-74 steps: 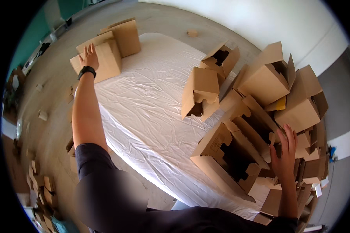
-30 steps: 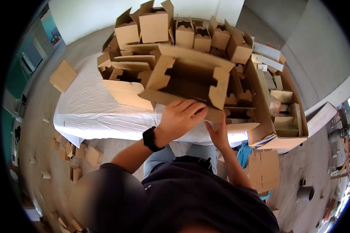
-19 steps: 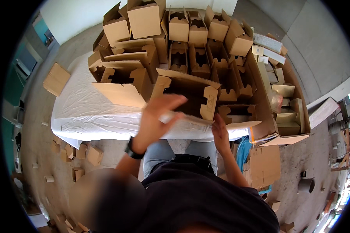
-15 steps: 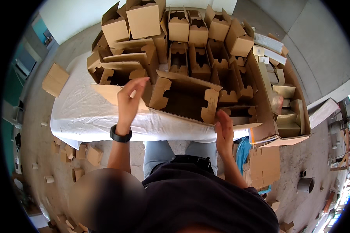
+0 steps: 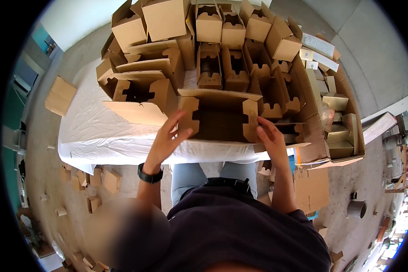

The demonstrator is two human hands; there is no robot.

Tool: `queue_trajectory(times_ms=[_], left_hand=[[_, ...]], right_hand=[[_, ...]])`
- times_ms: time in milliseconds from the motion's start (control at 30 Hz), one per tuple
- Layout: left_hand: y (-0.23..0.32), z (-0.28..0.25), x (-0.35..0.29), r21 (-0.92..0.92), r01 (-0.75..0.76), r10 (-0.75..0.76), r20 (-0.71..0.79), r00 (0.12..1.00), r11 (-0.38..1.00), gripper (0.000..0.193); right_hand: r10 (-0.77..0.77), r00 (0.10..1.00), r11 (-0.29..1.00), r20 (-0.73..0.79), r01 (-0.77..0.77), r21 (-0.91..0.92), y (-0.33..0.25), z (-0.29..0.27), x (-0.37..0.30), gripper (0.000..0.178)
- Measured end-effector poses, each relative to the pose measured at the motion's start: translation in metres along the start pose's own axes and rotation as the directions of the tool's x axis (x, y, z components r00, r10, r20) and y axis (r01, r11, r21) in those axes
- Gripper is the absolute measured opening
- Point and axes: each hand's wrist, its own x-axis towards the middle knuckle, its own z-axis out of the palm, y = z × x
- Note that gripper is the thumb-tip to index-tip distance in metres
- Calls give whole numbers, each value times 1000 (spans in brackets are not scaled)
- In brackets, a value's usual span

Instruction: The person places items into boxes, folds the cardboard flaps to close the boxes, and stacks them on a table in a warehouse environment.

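The left hand is at the left end of the wide box, fingers spread and thumb apart, gripping nothing; whether the fingertips touch the cardboard is hard to tell. The wide box lies on the white cloth at the near edge of the table, its open side up, probably so both ends stay within reach. The right hand is loosely open at the box's right end, fingers against or just beside it; the paired placing looks meant to steady or square it rather than lift it.

Left of the wide box stands a flapped box, its near flap slanting outward and narrowing the room there. Behind the wide box, two narrow boxes block the way back. Right of it, a low box crowds the right hand; farther right, a big carton holds small pale boxes.
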Motion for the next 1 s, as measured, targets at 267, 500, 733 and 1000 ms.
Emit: queue_trajectory(times_ms=[267,500,733,1000], left_hand=[[21,2,13,498,-207,256,-33,966,842,47],[53,36,36,707,-313,337,112,935,634,16],[40,51,32,693,-405,297,278,913,597,21],[42,36,28,834,-402,225,339,914,378,25]], right_hand=[[-15,991,765,130,95,-637,-54,-1,18,65],[-16,999,329,33,37,-944,-62,38,27,73],[-108,994,427,16,61,-902,-35,45,21,64],[-198,973,592,-115,25,-806,-32,29,18,27]])
